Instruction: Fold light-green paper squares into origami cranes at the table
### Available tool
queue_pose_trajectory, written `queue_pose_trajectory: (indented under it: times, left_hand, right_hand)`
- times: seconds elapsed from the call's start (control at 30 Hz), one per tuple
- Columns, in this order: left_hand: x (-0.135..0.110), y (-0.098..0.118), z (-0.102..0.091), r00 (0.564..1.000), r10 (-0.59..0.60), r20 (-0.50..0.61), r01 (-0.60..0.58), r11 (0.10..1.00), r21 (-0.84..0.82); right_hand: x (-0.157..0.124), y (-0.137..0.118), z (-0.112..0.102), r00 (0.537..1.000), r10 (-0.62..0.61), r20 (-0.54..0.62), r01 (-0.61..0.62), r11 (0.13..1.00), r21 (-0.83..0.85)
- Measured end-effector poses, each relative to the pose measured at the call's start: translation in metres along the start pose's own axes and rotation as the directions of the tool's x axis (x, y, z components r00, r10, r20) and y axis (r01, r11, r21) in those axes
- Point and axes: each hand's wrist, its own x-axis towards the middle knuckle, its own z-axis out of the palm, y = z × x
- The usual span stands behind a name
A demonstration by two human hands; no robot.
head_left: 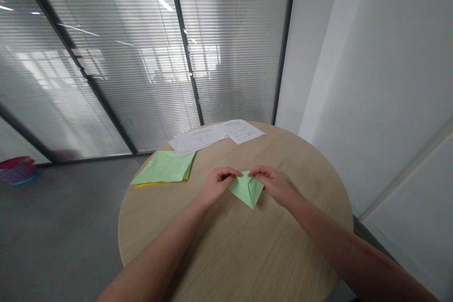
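A light green folded paper (244,190) is held between my two hands over the middle of the round table. It has a pointed lower corner and a crease running down toward that point. My left hand (220,183) pinches its upper left edge between thumb and fingers. On the other side, my right hand (273,182) grips the upper right edge, fingers bent over the top. The fingertips cover parts of the paper's upper edge.
The round wooden table (226,259) also bears a stack of green and yellow paper (164,167) at its left. Printed white sheets (201,138) lie at the far edge. Glass partitions with blinds (233,56) stand behind. A red and blue basket (17,171) sits on the floor at left.
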Motion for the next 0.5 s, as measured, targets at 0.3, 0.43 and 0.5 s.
queue_pose_trajectory:
  times: [0.3,0.43,0.5]
  left_hand:
    - [0.0036,-0.0055,0.0044,1.000,-0.003,-0.024,0.002,0.999,-0.032]
    - [0.0039,-0.0062,0.0036,1.000,-0.005,-0.012,0.005,1.000,0.012]
    - [0.0039,-0.0060,0.0032,1.000,0.012,-0.010,-0.011,0.998,0.067]
  right_hand:
    - [-0.0011,0.0017,0.0001,0.998,-0.018,0.059,0.017,1.000,0.020]
    - [-0.0019,-0.0006,0.0005,0.995,-0.027,0.094,0.025,0.999,0.025]
    - [-0.0006,0.0004,0.0000,0.993,-0.016,0.121,0.020,0.999,-0.035]
